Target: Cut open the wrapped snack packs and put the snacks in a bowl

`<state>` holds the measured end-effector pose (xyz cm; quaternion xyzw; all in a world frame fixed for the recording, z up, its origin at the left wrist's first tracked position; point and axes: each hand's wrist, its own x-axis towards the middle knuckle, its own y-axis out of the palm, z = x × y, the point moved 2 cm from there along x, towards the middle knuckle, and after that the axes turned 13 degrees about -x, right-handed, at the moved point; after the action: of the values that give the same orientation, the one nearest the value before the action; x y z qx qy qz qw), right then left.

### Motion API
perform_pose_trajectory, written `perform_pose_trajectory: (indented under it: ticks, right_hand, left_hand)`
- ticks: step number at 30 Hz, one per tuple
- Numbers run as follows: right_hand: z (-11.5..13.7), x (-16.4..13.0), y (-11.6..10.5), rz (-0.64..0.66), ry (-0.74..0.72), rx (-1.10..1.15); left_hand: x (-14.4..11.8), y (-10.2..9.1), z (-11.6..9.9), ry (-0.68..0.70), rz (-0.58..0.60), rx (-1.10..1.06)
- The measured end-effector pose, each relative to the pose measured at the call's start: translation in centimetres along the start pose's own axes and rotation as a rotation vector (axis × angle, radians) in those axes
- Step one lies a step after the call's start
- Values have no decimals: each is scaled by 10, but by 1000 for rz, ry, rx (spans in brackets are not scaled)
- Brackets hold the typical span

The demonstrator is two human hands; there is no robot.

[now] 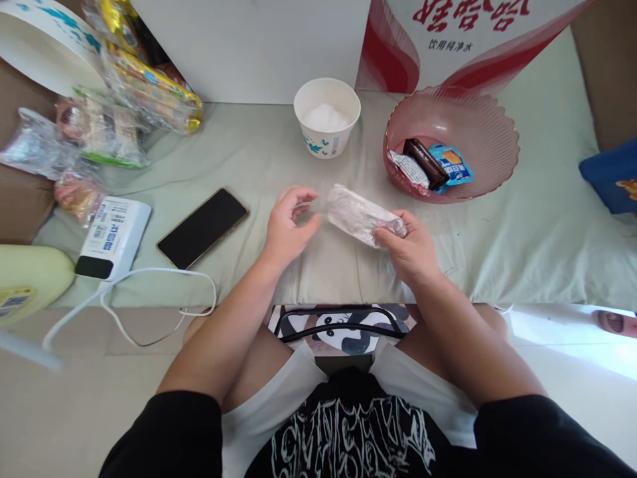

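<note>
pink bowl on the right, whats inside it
The pink bowl holds three wrapped snacks: a silver packet, a dark brown bar and a blue packet. Anything under them is hidden.

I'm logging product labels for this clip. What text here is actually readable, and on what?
"饮用纯净水", upside down, on the red-and-white carton; the big red characters above it are cut off.
White power bank: blue print, too small to read.
Paper cup, bowl snacks, left packets: print too blurred to read.
</note>
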<state>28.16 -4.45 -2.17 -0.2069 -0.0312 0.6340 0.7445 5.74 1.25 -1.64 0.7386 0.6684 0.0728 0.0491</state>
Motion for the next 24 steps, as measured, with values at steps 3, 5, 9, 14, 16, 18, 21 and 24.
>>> perform_pose_trajectory:
  ticks: [3, 5, 9, 14, 16, 18, 21, 24]
  right_hand:
    - [23, -8, 4, -184, -138, -140]
    - [43, -14, 14, -133, -287, -198]
    - [70, -20, 37, 146, -333, -135]
    - [76, -15, 42, 15, -260, -113]
    - [77, -13, 42, 13, -272, -127]
    - [80, -10, 42, 140, -251, -176]
    - [94, 5, 35, 97, -279, -313]
    - [124, 38, 24, -205, -405, -489]
  left_hand:
    - [-6, 3, -3, 39, 33, 19]
    - [-11, 7, -3, -28, 186, -72]
    - [-17, 10, -10, -119, 355, -288]
    - [-14, -2, -24, -124, 231, -361]
    - [-14, -5, -27, -141, 253, -417]
    - [-13, -8, -28, -147, 276, -448]
    - [-9, -14, -27, -122, 124, -395]
    - [-5, -18, -25, -136, -24, -336]
